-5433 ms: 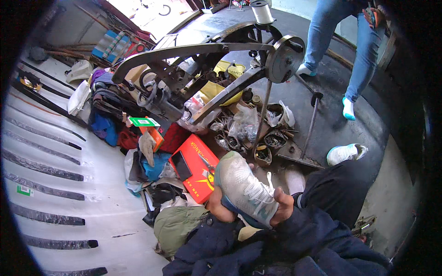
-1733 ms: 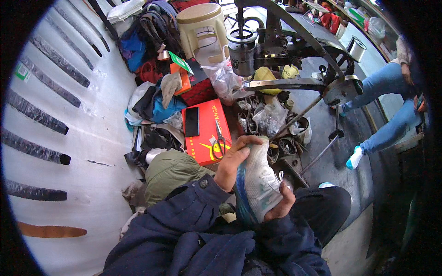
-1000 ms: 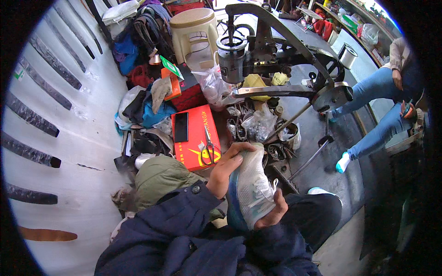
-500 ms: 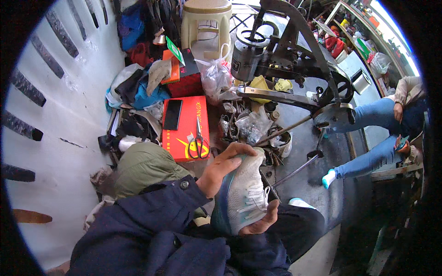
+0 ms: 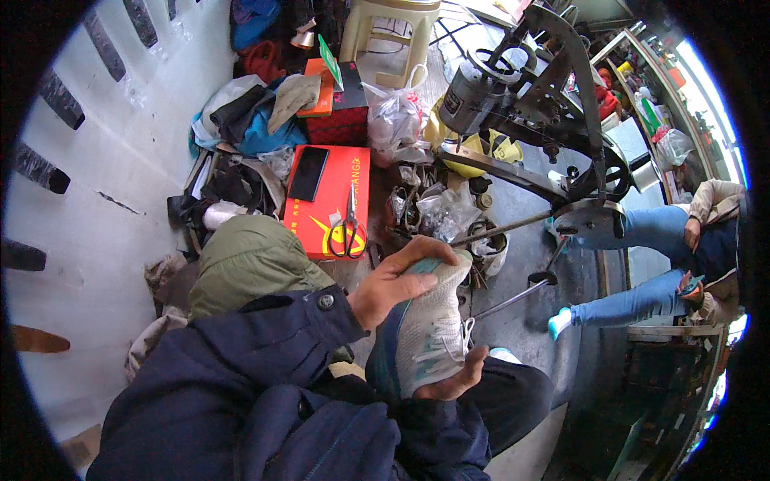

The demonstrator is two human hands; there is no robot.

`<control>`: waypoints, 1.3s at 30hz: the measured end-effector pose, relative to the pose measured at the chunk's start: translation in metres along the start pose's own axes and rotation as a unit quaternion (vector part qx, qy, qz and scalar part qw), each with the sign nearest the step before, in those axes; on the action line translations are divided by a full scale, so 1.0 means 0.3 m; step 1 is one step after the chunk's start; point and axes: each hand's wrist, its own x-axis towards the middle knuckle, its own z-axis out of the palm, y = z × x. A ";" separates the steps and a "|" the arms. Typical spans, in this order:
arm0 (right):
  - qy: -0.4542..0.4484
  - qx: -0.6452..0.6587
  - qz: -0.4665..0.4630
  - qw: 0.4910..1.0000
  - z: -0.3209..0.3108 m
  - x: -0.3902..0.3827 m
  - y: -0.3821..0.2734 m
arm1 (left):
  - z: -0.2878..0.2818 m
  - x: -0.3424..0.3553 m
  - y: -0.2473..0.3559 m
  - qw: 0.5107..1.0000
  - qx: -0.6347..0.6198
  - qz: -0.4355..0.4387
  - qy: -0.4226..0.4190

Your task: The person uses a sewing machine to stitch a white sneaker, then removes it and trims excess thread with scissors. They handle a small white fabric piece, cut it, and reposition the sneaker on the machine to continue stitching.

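A light grey-white lace-up sneaker with a blue-teal side rests between my two hands over my lap. My left hand pinches its far end, thumb and fingers closed on the pale upper. From below, my right hand grips the shoe near the laces, the thumb showing and the other fingers hidden behind it. White laces hang tied at the shoe's right side. Past my left hand lies a red box with a black phone and black-handled scissors on top.
A dark hand-cranked sewing machine stands ahead, its long arm reaching left. A plastic bag and boxes of small parts sit beyond the red box. At right, another person in jeans sits. A beige stool stands at the back.
My view has shifted, so the machine and seated person appear farther right. Both hands keep hold of the sneaker, which is slightly turned.
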 end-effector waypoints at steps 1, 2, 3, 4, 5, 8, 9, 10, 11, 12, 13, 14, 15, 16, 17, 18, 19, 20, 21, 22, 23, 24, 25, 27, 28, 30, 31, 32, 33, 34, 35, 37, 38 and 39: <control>0.010 -0.002 -0.003 1.000 -0.003 -0.002 0.001 | 0.001 -0.001 -0.001 1.000 0.004 0.011 -0.004; 0.011 -0.018 -0.007 1.000 -0.006 -0.002 0.002 | 0.000 -0.001 -0.003 1.000 0.009 0.026 -0.008; 0.011 -0.026 -0.013 1.000 -0.009 -0.001 0.004 | 0.000 -0.001 -0.005 0.999 0.033 0.032 -0.006; 0.001 -0.030 -0.018 0.999 -0.012 -0.001 0.007 | -0.002 0.000 -0.006 0.997 0.058 0.040 -0.005; 0.001 -0.037 -0.014 0.999 -0.016 0.000 0.007 | -0.004 0.000 -0.007 0.995 0.087 0.054 -0.004; -0.021 -0.046 -0.002 0.999 -0.029 0.006 0.000 | -0.004 -0.005 -0.007 0.995 0.089 0.048 0.002; -0.024 -0.050 0.000 0.998 -0.031 0.007 -0.002 | -0.003 -0.008 -0.006 0.996 0.080 0.026 0.004; -0.027 -0.052 0.002 0.998 -0.032 0.008 -0.002 | -0.002 -0.012 -0.004 0.997 0.077 0.008 0.005; -0.029 -0.053 -0.004 0.998 -0.031 0.009 -0.002 | -0.001 -0.015 -0.002 0.997 0.076 -0.006 0.005; -0.031 -0.055 -0.009 0.998 -0.030 0.009 -0.002 | -0.001 -0.016 -0.001 0.997 0.077 -0.005 0.005; -0.033 -0.056 -0.013 0.998 -0.028 0.009 -0.001 | -0.002 -0.017 0.000 0.997 0.080 0.001 0.003; -0.044 -0.062 -0.014 0.997 -0.026 0.007 -0.002 | -0.003 -0.018 0.000 0.996 0.083 0.008 0.002; -0.054 -0.068 -0.014 0.996 -0.025 0.006 -0.003 | -0.005 -0.019 -0.001 0.997 0.079 0.008 0.004; -0.076 -0.056 -0.013 0.995 -0.023 0.005 -0.004 | -0.007 -0.020 -0.002 0.997 0.075 0.009 0.005; -0.062 -0.069 -0.016 0.996 -0.023 0.004 -0.004 | -0.009 -0.021 -0.003 0.997 0.071 0.011 0.008; -0.060 -0.063 -0.016 0.996 -0.022 0.005 -0.004 | -0.010 -0.023 -0.005 0.999 0.046 0.002 0.010; -0.058 -0.057 -0.017 0.997 -0.021 0.005 -0.003 | -0.010 -0.024 -0.006 1.000 0.022 -0.007 0.011; -0.061 -0.050 -0.015 0.997 -0.020 0.006 -0.002 | -0.010 -0.025 -0.006 1.000 0.000 -0.016 0.013; -0.064 -0.044 -0.013 0.997 -0.017 0.007 -0.001 | -0.010 -0.027 -0.005 1.000 -0.005 -0.017 0.017; -0.075 -0.035 -0.012 0.997 -0.014 0.008 0.001 | -0.009 -0.028 -0.004 1.000 -0.009 -0.018 0.020; -0.069 -0.027 -0.008 0.997 -0.009 0.006 0.003 | -0.008 -0.029 -0.003 0.999 -0.011 -0.020 0.023; -0.070 -0.017 -0.003 0.997 -0.003 0.006 0.003 | -0.006 -0.029 -0.001 0.999 -0.013 -0.021 0.023; -0.065 -0.005 0.003 0.998 0.005 0.004 0.004 | -0.005 -0.030 0.002 0.999 -0.014 -0.022 0.023; -0.063 -0.020 0.000 0.998 0.023 0.000 0.002 | -0.003 -0.030 0.005 0.999 -0.015 -0.023 0.022; -0.059 -0.026 0.000 0.998 0.032 -0.002 -0.001 | -0.003 -0.029 0.006 0.999 -0.013 -0.023 0.021; -0.042 -0.043 0.015 0.998 0.046 -0.009 -0.006 | -0.004 -0.029 0.005 1.000 -0.008 -0.021 0.021; -0.033 -0.052 0.023 0.998 0.051 -0.010 -0.006 | -0.005 -0.029 0.004 1.000 -0.003 -0.020 0.021; -0.034 -0.048 0.023 0.998 0.055 -0.009 -0.007 | -0.006 -0.028 0.002 1.000 0.005 -0.013 0.019; -0.036 -0.044 0.023 0.998 0.057 -0.008 -0.006 | -0.007 -0.028 0.000 1.000 0.004 -0.015 0.019; -0.037 -0.040 0.022 0.998 0.058 -0.007 -0.006 | -0.008 -0.027 -0.003 1.000 0.008 -0.012 0.017; -0.044 -0.040 0.024 0.998 0.058 -0.005 -0.006 | -0.009 -0.025 -0.005 1.000 0.016 -0.005 0.015; -0.057 -0.040 0.028 0.997 0.056 -0.002 -0.004 | -0.009 -0.023 -0.009 1.000 0.000 -0.019 0.019; -0.055 -0.036 0.020 0.998 0.055 -0.002 -0.004 | -0.009 -0.022 -0.011 0.999 -0.002 -0.024 0.022; -0.053 -0.031 0.011 0.998 0.055 -0.003 -0.002 | -0.008 -0.022 -0.011 0.999 -0.012 -0.028 0.021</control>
